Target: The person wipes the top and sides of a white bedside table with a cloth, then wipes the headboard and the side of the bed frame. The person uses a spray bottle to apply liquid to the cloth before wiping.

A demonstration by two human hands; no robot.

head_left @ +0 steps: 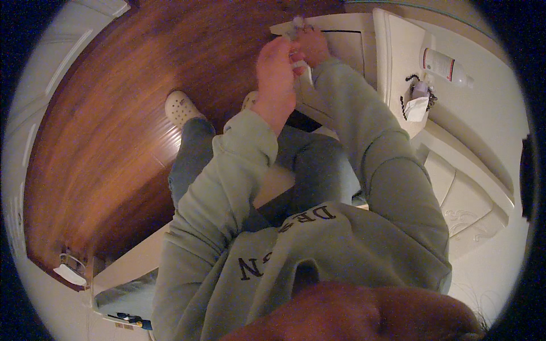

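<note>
Both hands are raised close together above the front of a cream bedside cabinet (347,51). My left hand (276,64) has its fingers curled towards my right hand (313,44); a thin white strip (305,70) lies beside its fingertips, and whether it is held is unclear. At the fingers of my right hand is a small, pale, translucent thing (297,24), too blurred to name. The two hands overlap, so the fingertips are partly hidden.
On the cabinet top stand a white bottle (439,65) with a label and a small holder (420,91) with dark beads and white tissue. A carved cream headboard (469,192) is at right. Below are a wooden floor (115,128) and my cream clog (181,108).
</note>
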